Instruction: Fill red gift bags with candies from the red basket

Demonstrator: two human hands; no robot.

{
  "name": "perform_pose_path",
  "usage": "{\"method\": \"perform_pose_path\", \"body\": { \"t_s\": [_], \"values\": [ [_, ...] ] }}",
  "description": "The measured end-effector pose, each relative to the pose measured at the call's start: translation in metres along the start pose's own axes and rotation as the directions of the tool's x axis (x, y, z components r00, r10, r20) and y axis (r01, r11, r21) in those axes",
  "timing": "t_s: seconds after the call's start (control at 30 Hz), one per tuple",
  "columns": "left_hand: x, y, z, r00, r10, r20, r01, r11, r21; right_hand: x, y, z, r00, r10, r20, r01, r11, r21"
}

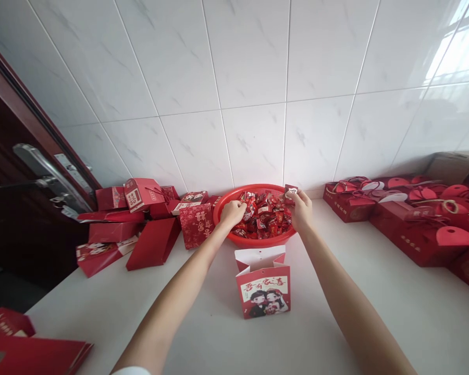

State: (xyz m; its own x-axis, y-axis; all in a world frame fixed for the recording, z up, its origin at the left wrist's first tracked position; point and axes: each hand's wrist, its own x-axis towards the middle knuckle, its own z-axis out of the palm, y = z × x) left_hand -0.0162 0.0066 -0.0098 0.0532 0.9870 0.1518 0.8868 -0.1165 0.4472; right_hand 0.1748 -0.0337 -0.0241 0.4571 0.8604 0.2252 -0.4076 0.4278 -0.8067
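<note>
White tiled wall fills the top half, 10 to 2 o'clock. White counter takes the lower half. Dark door with metal handle at 9 o'clock.

Closed red boxes with looped handles packed in rows at 3 o'clock. Loose heap of flat and part-folded red boxes at 9 to 10 o'clock, just beside the basket. More red flat packs at 8 o'clock, frame corner.

Red round basket dead centre against the wall, full of red-wrapped candies. Open red gift box with cartoon couple print stands upright at 6 o'clock of the basket, just in front, top flaps up.

Left hand at basket's 9 o'clock, fingers curled down together into the candies; whether any is gripped, can't tell. Right hand at basket's 2 o'clock over the rim, fingertips pinched on one small red-and-white candy held up above the pile.
</note>
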Motion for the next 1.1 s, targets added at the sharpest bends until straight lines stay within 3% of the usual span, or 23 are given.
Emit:
{"method": "perform_pose_path", "body": {
  "t_s": [0.2, 0.33, 0.5, 0.63, 0.8, 0.97, 1.1],
  "values": [
    [-0.011, 0.016, -0.002, 0.977, 0.143, 0.157, -0.168, 0.972, 0.166, 0.009, 0.005, -0.002, 0.981, -0.008, -0.193, 0.032, 0.992, 0.123],
    [-0.007, 0.034, -0.001, 0.942, 0.259, 0.213, -0.3, 0.934, 0.192, 0.011, 0.006, -0.004, 0.98, -0.004, -0.197, 0.034, 0.988, 0.153],
    [0.016, 0.065, 0.011, 0.867, 0.404, 0.293, -0.454, 0.882, 0.128, 0.01, 0.007, -0.005, 0.98, -0.02, -0.197, 0.054, 0.984, 0.169],
    [0.039, 0.074, 0.025, 0.865, 0.427, 0.263, -0.469, 0.875, 0.122, 0.01, 0.007, -0.005, 0.983, -0.029, -0.183, 0.062, 0.982, 0.176],
    [0.054, 0.066, 0.037, 0.843, 0.431, 0.321, -0.47, 0.882, 0.048, 0.009, 0.006, -0.004, 0.984, -0.031, -0.174, 0.062, 0.983, 0.173],
    [0.054, 0.055, 0.034, 0.844, 0.398, 0.36, -0.423, 0.906, -0.012, 0.007, 0.003, -0.002, 0.983, -0.004, -0.184, 0.04, 0.981, 0.189],
    [0.053, 0.047, 0.024, 0.884, 0.369, 0.286, -0.37, 0.928, -0.052, 0.008, 0.003, -0.003, 0.987, 0.001, -0.163, 0.028, 0.984, 0.175]
  ]
}}
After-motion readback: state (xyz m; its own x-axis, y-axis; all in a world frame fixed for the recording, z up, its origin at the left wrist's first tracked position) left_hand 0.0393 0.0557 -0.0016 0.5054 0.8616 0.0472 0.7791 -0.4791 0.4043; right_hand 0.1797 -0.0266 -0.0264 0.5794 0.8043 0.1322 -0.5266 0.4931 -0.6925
